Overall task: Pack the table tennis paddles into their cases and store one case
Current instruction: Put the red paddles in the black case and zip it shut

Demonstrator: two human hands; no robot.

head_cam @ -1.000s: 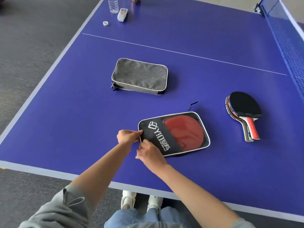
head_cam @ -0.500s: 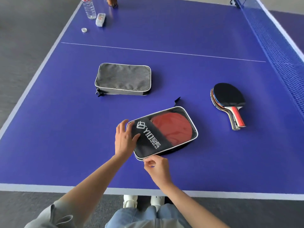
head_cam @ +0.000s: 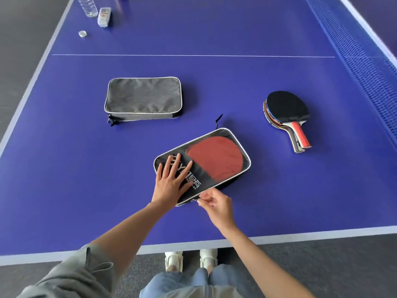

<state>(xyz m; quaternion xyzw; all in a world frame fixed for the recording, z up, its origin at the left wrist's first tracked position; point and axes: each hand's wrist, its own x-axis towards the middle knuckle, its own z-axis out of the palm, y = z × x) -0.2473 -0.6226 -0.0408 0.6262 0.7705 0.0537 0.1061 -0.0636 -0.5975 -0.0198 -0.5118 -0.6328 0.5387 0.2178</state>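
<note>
The blue worktop [head_cam: 214,82] fills most of the view, with a net [head_cam: 365,50] along its right side. Near its front edge lies a black case [head_cam: 227,181] with a clear window, set at a slant, and a red paddle [head_cam: 214,161] shows through that window. The left hand [head_cam: 171,181] lies flat on the printed near-left end of this case, fingers straight and spread, pressing down. The right hand [head_cam: 217,204] sits just beside it at the case's near edge, thumb and forefinger pinched together on something small there, probably the zip pull, though it is too small to tell for sure; the other fingers curl loosely.

Farther back and to the left, well apart from both hands, a grey case [head_cam: 144,97] lies flat. To the right, a stack of paddles [head_cam: 287,110] rests with a black face up and the handles pointing toward the near edge.

At the far-left corner stand a clear bottle [head_cam: 88,6], a small white pack [head_cam: 104,16] and a bottle cap [head_cam: 82,33].
</note>
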